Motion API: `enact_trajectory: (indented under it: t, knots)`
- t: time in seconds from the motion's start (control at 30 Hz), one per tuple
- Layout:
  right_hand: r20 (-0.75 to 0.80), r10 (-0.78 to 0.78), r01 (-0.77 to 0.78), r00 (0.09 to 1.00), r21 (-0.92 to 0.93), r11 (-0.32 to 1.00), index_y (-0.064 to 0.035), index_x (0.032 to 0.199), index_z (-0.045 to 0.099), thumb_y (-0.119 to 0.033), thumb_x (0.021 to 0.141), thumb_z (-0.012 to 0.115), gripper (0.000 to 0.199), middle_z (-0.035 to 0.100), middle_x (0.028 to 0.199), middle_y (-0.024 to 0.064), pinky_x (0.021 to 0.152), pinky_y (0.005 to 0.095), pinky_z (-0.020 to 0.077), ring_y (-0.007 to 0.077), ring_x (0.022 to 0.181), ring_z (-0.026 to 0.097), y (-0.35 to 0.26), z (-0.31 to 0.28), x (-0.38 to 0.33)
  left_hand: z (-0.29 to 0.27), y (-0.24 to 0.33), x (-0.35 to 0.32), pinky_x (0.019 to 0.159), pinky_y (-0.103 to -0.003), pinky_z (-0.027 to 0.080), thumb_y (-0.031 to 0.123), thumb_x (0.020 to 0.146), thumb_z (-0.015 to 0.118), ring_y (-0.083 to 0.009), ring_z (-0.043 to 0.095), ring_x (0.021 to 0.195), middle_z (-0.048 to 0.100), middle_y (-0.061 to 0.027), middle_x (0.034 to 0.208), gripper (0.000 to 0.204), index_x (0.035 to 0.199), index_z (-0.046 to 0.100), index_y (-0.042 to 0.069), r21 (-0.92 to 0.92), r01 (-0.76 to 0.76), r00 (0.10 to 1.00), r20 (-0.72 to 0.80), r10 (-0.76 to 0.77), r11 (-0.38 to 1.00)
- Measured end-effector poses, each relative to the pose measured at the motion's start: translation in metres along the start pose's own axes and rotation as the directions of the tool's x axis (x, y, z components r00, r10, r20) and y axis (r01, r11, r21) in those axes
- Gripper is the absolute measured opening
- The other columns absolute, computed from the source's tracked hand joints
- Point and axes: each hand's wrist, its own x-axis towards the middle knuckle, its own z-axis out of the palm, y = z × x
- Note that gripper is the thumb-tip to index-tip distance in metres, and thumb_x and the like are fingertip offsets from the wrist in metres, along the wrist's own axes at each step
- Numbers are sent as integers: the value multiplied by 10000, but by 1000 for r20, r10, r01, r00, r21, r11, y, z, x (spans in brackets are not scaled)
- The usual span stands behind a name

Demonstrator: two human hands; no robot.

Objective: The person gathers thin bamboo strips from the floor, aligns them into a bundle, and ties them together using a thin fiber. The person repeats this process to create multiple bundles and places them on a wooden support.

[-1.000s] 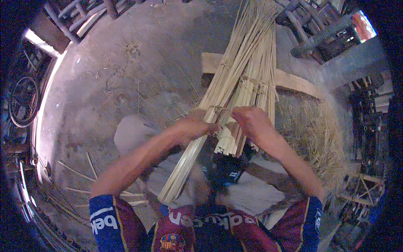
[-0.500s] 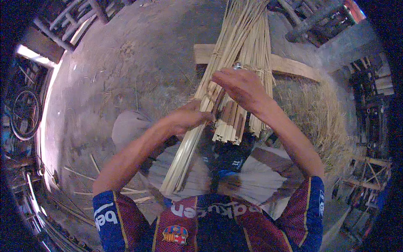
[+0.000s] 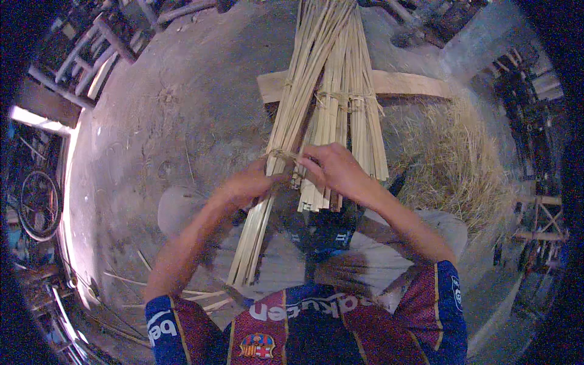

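L hand (image 3: pixel 252 184) has its grip closed round the leftmost strip bundle (image 3: pixel 249 243), pale flat strips, just below its tie (image 3: pixel 281 153). R hand (image 3: pixel 334 167) has thumb + fingertips pinched on the tie at the bundle's edge. That bundle slants from nr the lap up & away over a wood beam (image 3: pixel 407 84); two other tied bundles (image 3: pixel 328 134) (image 3: pixel 365 140) sit just to its R, also crossing the beam. Loose straw heap (image 3: pixel 462 152) on the floor (image 3: pixel 213 91), further R.

Writing: blue/maroon shirt (image 3: pixel 304 328) has big wht lettering across the chest, upside down to cam & partly lost in folds; more wht lettering on L sleeve (image 3: pixel 163 328), a wht-outlined emblem on R sleeve (image 3: pixel 450 292). Multicol. crest (image 3: pixel 257 347) on L chest. Dark blue-edged cloth (image 3: pixel 322 231) in lap has small pale marks, too blurred to tell.
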Motion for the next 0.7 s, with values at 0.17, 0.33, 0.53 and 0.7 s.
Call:
enact_trajectory:
  t: [0.17,0.33,0.53,0.7]
  knots:
    - [-92,-124,129,988,55,990,-67,1069,671,-301,940,555,292,666,924,206,780,513,513,412,859,633,19,-8,20,2,25,2,843,-408,517,217,844,727,-343,643,1014,653,-230,1097,462,1238,598,14,760,-379,453,-344,822,527]
    - [153,-57,59,987,-7,998,-23,1055,676,-310,925,606,323,694,867,166,645,408,523,285,683,669,15,-30,52,11,40,3,810,-384,535,174,849,704,-313,695,912,699,-200,1013,275,1072,702,12,494,-340,796,-302,524,800]
    - [247,184,-308,951,738,600,9,994,680,-410,974,533,444,698,896,102,622,314,577,196,723,689,77,-73,89,9,34,5,756,-364,544,135,862,668,-308,716,810,711,-200,907,202,1019,733,26,514,-352,726,-378,575,782]
    - [-310,413,-299,856,356,886,18,951,672,-427,914,620,450,691,867,151,645,382,561,268,784,687,167,-23,149,11,50,17,732,-357,533,141,875,657,-285,711,771,707,-209,907,207,1031,728,25,512,-276,720,-451,527,814]
